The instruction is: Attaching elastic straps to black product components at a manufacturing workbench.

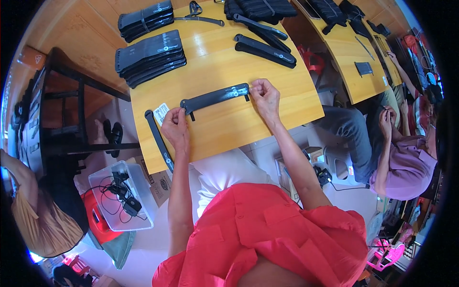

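A wide black strap (215,99) with rounded ends and pale print spans the space between my hands, over the wooden table (229,126). My left hand (175,128) pinches its left end, and my right hand (266,99) pinches its right end. Two short dark tabs stick out below the strap, one close to each hand. Left of my left hand lies another black strap (157,136), slanting along the table's left edge. A white printed label (161,113) lies between that strap and the held one.
Stacked black straps (150,56) sit at the far left, with another stack (146,21) behind. Bundled black straps (260,9) and loose straps (265,50) lie far right. A clear plastic bin (122,196) with cables stands lower left. A person in purple (406,167) sits at right.
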Available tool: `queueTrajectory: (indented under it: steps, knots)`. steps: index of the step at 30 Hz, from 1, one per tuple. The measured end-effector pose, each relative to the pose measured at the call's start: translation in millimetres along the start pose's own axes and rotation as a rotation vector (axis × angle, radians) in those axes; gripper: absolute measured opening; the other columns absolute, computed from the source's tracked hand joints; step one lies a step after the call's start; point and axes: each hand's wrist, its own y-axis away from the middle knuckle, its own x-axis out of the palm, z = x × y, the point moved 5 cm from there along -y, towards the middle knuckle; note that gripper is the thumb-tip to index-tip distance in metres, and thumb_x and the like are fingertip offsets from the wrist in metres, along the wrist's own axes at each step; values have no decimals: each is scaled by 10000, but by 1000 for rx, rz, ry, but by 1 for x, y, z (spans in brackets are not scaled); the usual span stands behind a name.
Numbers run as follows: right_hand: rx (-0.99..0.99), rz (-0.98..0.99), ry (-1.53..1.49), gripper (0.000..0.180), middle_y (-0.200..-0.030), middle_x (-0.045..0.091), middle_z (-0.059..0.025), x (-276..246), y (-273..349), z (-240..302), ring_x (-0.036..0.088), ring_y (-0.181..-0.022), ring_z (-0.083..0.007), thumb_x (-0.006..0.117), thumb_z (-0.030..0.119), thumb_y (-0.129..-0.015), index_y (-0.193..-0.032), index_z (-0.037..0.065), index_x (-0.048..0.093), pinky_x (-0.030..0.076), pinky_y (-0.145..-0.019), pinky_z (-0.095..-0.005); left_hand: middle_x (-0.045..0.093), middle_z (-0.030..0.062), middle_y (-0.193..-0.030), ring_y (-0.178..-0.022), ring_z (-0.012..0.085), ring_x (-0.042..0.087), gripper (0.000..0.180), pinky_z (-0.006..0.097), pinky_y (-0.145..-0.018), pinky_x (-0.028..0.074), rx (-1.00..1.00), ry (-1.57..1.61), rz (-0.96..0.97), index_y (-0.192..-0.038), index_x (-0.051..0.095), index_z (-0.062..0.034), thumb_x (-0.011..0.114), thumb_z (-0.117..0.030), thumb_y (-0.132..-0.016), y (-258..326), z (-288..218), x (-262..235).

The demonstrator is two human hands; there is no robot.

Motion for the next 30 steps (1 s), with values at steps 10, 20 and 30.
queueTrajectory:
  steps: [10, 20, 30]
  knots:
    - [3, -3, 50, 118, -612, 555, 7, 0, 0, 3, 509, -547, -60, 640, 10, -749, -862, 15, 608, 437, -533, -214, 553, 5, -578, -481, 49, 470, 97, 196, -436, 362, -2, 13, 3, -851, 647, 17, 645, -75, -818, 0, 4, 1]
    - [-34, -16, 97, 108, -620, 578, -12, 1, 0, 5, 512, -538, -63, 638, 7, -748, -853, 19, 615, 440, -530, -213, 570, 17, -592, -479, 54, 473, 103, 205, -436, 366, 22, -29, -6, -850, 646, 18, 653, -74, -805, -3, 7, 0]
    - [-23, -23, 60, 89, -609, 567, -3, 1, 1, -1, 500, -537, -56, 628, 8, -755, -842, 19, 616, 436, -528, -207, 598, 35, -621, -521, 69, 505, 104, 218, -492, 410, 17, -86, -29, -836, 655, 17, 658, -78, -795, -2, 5, 0]
